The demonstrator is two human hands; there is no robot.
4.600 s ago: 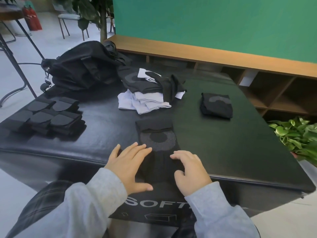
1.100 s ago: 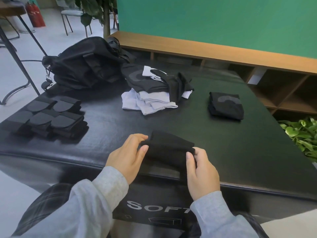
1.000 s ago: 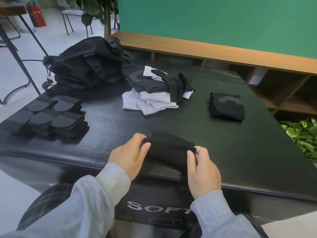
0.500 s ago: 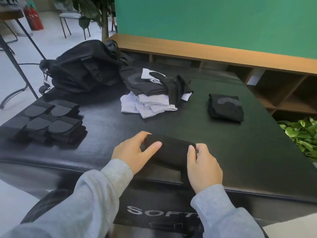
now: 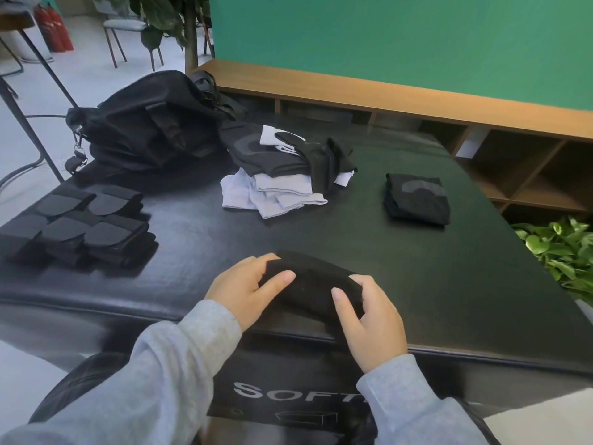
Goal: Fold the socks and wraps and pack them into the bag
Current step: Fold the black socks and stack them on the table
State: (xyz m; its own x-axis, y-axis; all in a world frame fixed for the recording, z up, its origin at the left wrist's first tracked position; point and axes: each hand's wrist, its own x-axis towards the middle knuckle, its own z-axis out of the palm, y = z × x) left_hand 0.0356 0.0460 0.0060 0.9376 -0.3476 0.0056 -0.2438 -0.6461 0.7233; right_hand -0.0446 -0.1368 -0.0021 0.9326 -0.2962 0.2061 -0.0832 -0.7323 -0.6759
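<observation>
A folded black sock lies near the front edge of the black padded table. My left hand grips its left end, thumb on top. My right hand curls round its right end. Behind it sits a loose pile of white and black socks. One folded black piece lies to the right. Several folded black wraps are lined up at the left. The black bag stands at the back left.
A wooden shelf unit runs along the green wall behind the table. A leafy green plant stands off the table's right edge. Metal table legs and chairs stand on the floor at the left.
The sock lay flat and long under both hands; it has since been folded into a short bundle, and both hands have closed on its ends and pressed it down.
</observation>
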